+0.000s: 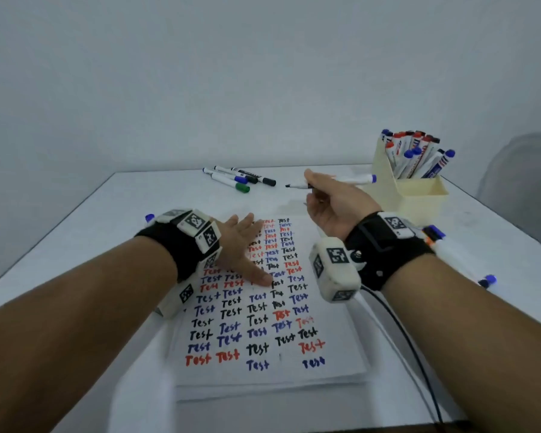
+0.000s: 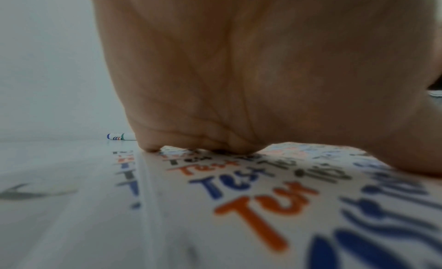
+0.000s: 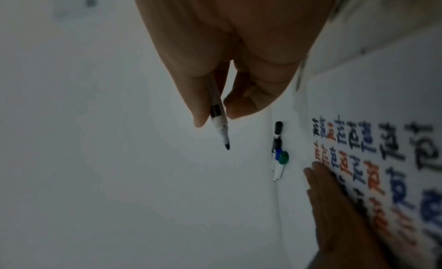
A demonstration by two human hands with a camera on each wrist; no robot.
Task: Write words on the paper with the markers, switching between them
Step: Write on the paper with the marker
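On the white table point(image 1: 497, 276), the paper point(image 1: 263, 375) lay in the middle, filled with rows of the word "Test" in black, blue and red. The left hand point(image 1: 242, 245) was flat on its upper part, fingers straight and spread, holding nothing. The right hand point(image 1: 331, 201) was raised above the far edge of the paper, palm turned up, and pinched an uncapped marker point(image 1: 297, 184) between thumb and fingers, its dark tip pointing left.

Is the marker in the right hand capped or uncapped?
Uncapped. The marker held by the right hand shows its bare dark tip in both the head and right wrist views.
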